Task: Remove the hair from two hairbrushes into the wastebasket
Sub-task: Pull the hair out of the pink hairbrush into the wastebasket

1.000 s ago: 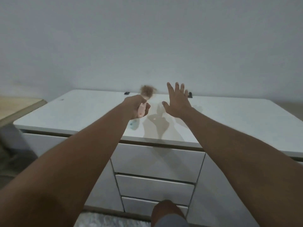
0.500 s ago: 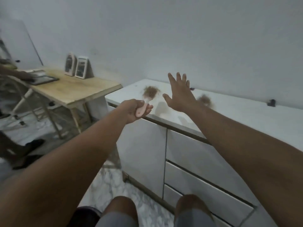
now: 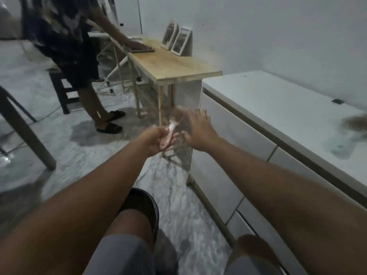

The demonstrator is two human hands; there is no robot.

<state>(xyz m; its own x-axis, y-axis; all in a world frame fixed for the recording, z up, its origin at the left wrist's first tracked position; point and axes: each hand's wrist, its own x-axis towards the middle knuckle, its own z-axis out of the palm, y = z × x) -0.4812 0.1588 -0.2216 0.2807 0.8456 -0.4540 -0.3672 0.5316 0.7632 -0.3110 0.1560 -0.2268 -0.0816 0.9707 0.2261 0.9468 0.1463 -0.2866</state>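
My left hand (image 3: 158,140) is shut on the pale pink handle of a hairbrush (image 3: 174,122) whose head is matted with brown hair. It hangs over the floor, left of the white cabinet. Just to the right of the brush head, my right hand (image 3: 198,132) is open with fingers spread and holds nothing. A second hairbrush (image 3: 355,126), blurred, hair-filled, with a pale teal handle, lies on the white cabinet top (image 3: 278,104) at the far right. A dark round wastebasket (image 3: 141,203) stands on the floor by my knees, partly hidden by my leg.
A wooden table (image 3: 172,68) with two small framed objects (image 3: 176,39) stands beside the cabinet. Another person (image 3: 75,46) stands at the table's far end, a hand on it. A dark stool (image 3: 61,90) and a table leg (image 3: 23,128) are at left. The floor is marbled.
The view has swung left and down, away from the cabinet top. My left hand has carried the pink brush off the cabinet and out over the floor; the right hand has stayed open beside it.
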